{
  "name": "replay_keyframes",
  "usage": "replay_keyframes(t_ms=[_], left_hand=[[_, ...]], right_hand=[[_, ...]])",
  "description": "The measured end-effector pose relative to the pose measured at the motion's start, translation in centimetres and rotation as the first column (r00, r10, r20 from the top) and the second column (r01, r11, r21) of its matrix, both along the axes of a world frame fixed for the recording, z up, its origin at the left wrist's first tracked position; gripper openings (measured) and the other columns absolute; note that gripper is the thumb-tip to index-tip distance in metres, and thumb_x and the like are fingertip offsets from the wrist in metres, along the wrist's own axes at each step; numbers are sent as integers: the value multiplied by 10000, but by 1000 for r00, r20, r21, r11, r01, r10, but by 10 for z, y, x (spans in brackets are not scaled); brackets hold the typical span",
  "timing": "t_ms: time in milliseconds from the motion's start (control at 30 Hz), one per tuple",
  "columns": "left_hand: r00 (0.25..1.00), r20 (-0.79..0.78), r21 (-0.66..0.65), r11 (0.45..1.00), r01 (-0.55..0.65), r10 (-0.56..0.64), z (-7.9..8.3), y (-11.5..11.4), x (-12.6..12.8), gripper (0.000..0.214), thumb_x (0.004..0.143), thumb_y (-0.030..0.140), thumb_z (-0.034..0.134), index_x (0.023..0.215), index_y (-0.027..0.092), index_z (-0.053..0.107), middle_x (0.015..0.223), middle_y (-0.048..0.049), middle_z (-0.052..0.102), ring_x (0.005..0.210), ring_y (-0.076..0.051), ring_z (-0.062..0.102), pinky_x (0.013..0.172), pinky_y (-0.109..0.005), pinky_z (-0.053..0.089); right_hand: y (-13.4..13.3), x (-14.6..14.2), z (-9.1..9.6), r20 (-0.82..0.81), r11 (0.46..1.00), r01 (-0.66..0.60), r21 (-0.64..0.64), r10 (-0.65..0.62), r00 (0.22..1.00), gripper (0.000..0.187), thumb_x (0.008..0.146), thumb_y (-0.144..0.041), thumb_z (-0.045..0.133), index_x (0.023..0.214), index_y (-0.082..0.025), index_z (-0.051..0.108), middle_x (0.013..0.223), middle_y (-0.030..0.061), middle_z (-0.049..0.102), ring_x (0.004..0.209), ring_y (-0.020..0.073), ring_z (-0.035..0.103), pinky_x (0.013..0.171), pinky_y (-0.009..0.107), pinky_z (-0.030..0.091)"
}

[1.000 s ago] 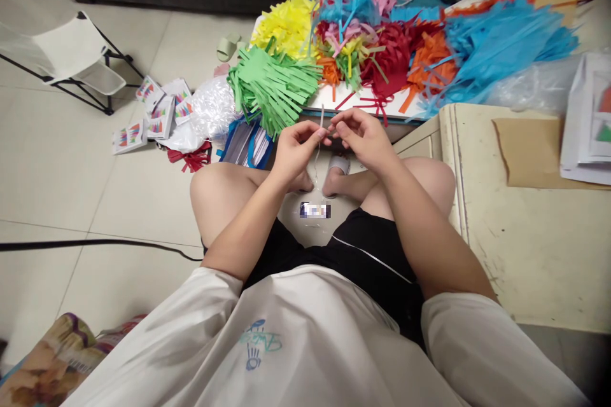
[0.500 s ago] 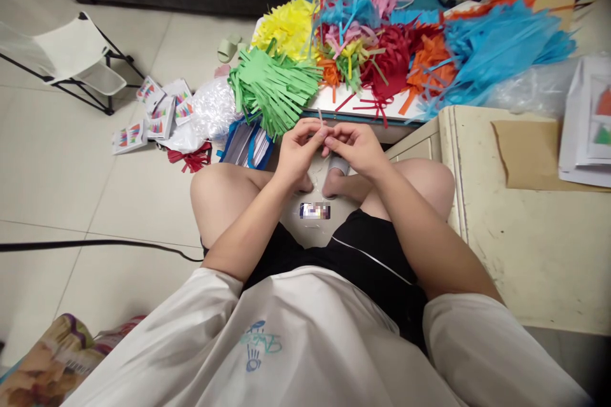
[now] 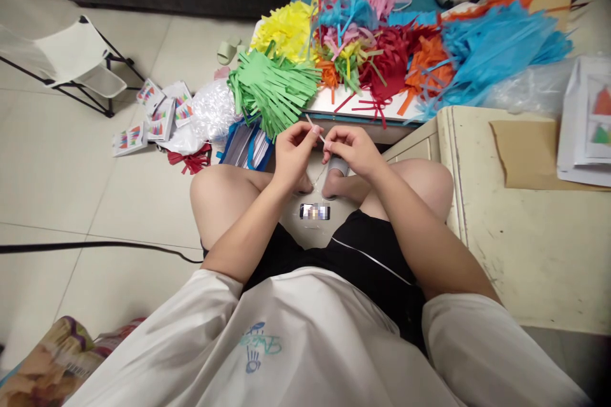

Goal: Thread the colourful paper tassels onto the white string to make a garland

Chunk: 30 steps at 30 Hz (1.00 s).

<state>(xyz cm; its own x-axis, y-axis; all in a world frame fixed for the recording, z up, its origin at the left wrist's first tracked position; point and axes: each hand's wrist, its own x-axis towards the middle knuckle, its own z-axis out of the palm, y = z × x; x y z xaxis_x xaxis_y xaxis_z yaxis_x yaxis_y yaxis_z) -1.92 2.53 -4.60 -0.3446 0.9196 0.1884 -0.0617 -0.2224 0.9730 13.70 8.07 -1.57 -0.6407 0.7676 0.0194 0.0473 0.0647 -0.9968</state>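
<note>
Between my two hands, above my lap, runs a thin whitish strip point(image 3: 321, 138), its material too small to make out. My left hand point(image 3: 296, 147) pinches it between thumb and fingertips, and a short free end sticks up past them. The thumb and forefinger of my right hand point(image 3: 352, 149) close on the strip's other end. A small gap separates the fingertips. Just beyond my left hand lies a green paper-strip tassel bundle point(image 3: 274, 86). Below the hands, a small device with a lit, blurred screen point(image 3: 315, 211) lies on the floor between my legs.
Yellow tassels point(image 3: 289, 28), red tassels point(image 3: 389, 67) and blue tassels point(image 3: 501, 44) pile on a low white surface ahead. A cream cabinet point(image 3: 534, 254) stands at right, bearing brown paper point(image 3: 525, 152). Printed packets point(image 3: 160, 117) and a folding stool point(image 3: 71, 51) are at left.
My fingertips have moved slightly apart, so a short length of the strip now shows between them. The strip's free end now leans further left. The tassels have stayed put.
</note>
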Motion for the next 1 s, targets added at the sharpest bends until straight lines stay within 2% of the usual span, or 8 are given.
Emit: replay_keyframes(t_ms=[133,267,400,533,633,800,1000], left_hand=[[1000,-12,13,1000,9,-9,1,0,2,462,927,658,762,861,203,725,755,-5,685,690,-116,617,693,-263,522],[1000,-24,39,999,3,-2,-1,-1,2,468,915,669,771,860,206,733,764,-10,681,691,-123,616,672,-278,496],[999,-35,41,999,1,0,-3,0,3,453,900,655,792,876,205,755,833,-35,718,781,-145,655,723,-290,515],[1000,22,29,1000,11,-11,-3,1,3,461,903,662,785,870,205,734,801,-18,708,719,-122,619,693,-279,502],[1000,23,15,1000,-3,3,-3,2,2,471,893,669,791,856,205,723,790,-9,707,690,-112,597,668,-269,491],[999,-32,13,1000,-8,8,-3,1,0,441,921,636,774,875,200,729,812,-20,726,777,-139,668,725,-276,526],[999,25,55,998,-35,33,-2,0,2,437,881,612,832,832,187,746,794,-11,721,739,-119,650,710,-255,522]], right_hand=[[1,0,-1,15,1000,-24,0,24,1000,313,833,-426,854,749,-198,656,665,20,699,645,166,654,646,292,534],[1,-2,-2,-13,999,-30,12,31,999,409,822,-573,886,862,-214,695,735,19,717,705,180,670,720,320,572],[1,-2,-2,-18,998,16,53,-15,1000,501,804,-656,899,785,-215,662,679,12,667,646,161,610,672,312,549],[0,-2,0,-11,999,12,46,-11,1000,576,775,-731,892,749,-209,648,645,5,634,600,143,565,608,293,513],[-2,-3,2,-4,1000,-12,29,12,1000,576,779,-738,886,781,-206,667,667,11,654,608,144,585,606,289,526],[-1,-4,-2,-7,998,-25,52,25,1000,591,838,-769,819,788,-201,662,667,20,666,604,141,593,618,288,538],[1,-2,-9,3,994,-76,79,76,997,578,904,-759,756,785,-206,636,704,28,700,664,159,637,704,304,557]])
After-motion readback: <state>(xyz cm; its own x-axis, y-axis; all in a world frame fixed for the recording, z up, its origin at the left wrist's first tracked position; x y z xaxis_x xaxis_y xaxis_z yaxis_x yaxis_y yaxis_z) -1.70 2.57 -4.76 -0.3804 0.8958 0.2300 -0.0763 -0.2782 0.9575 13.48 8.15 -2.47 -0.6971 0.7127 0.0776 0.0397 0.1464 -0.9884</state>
